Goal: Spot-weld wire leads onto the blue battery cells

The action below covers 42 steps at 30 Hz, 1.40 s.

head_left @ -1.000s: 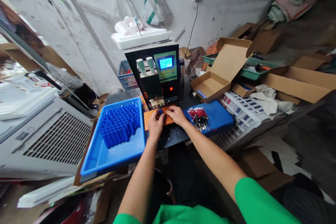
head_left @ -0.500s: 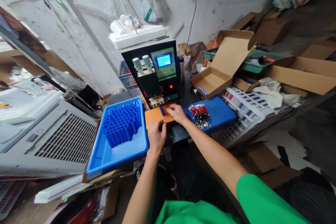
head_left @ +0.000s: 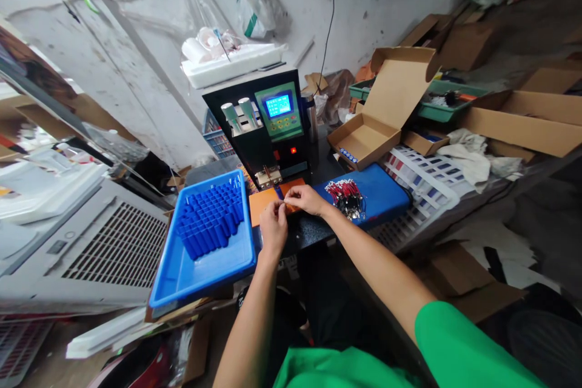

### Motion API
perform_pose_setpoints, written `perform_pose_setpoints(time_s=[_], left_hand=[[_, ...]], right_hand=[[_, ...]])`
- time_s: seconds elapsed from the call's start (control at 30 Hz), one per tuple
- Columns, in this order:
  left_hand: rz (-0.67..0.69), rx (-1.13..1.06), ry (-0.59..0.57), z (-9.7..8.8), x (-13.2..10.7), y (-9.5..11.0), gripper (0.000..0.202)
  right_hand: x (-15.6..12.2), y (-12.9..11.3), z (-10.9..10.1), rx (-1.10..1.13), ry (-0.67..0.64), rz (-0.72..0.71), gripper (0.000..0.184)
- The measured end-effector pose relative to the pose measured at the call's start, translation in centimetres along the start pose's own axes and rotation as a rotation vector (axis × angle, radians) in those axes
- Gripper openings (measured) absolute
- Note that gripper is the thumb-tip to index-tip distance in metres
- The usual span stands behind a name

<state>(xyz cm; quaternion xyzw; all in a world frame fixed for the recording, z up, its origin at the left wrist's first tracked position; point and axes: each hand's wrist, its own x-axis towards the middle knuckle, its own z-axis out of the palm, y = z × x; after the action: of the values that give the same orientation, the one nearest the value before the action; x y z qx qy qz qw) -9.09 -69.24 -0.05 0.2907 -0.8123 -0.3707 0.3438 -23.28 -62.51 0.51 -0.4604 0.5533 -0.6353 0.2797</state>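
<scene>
My left hand (head_left: 273,227) is closed in a pinch at the near edge of an orange plate (head_left: 259,209). My right hand (head_left: 305,200) is also pinched, its fingertips almost meeting the left ones. Just beyond the fingertips a blue battery cell (head_left: 279,193) lies on the plate, pointing toward the welding machine (head_left: 284,150). Whatever small piece the fingers pinch is hidden. Above the cell sit the machine's metal electrodes (head_left: 269,176). Left of my hands, a blue tray (head_left: 227,264) holds many blue battery cells (head_left: 211,218) in rows.
To the right, bundled red and black wires (head_left: 346,197) lie on a blue pad (head_left: 384,194). An open cardboard box (head_left: 370,133) with several small blue-ended pieces stands behind it. A white plastic basket (head_left: 422,176) is further right. White foam (head_left: 234,63) rests on the machine.
My left hand has moved up toward the cell, and my right hand slightly left and down. The fingertips now come together at the cell's near end. The view has shifted slightly.
</scene>
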Motion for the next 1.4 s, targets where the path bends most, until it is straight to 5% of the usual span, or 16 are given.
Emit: perform_pose_setpoints(time_s=[0.17,0.33,0.53,1.03,1.4], left_hand=[[0.17,0.085,0.109,-0.2,-0.1,-0.5,0.019],[0.259,0.167,-0.11,-0.1,1.2,-1.0,0.044],[0.216,0.184,-0.104,0.6,1.9,-1.3,0.052],[-0.02,-0.059,-0.026,0.3,4.0,-0.8,0.025],[-0.014,0.035,-0.009,0.9,3.6,-2.4,0.026]], right_hand=[[0.0,0.3,0.2,0.081,0.117,0.042,0.025],[0.1,0.4,0.2,0.239,0.248,0.088,0.027],[0.2,0.7,0.1,0.249,0.342,0.102,0.031],[0.9,1.5,0.5,0.131,0.39,0.028,0.028],[2.2,0.7,1.1,0.16,0.352,0.171,0.027]])
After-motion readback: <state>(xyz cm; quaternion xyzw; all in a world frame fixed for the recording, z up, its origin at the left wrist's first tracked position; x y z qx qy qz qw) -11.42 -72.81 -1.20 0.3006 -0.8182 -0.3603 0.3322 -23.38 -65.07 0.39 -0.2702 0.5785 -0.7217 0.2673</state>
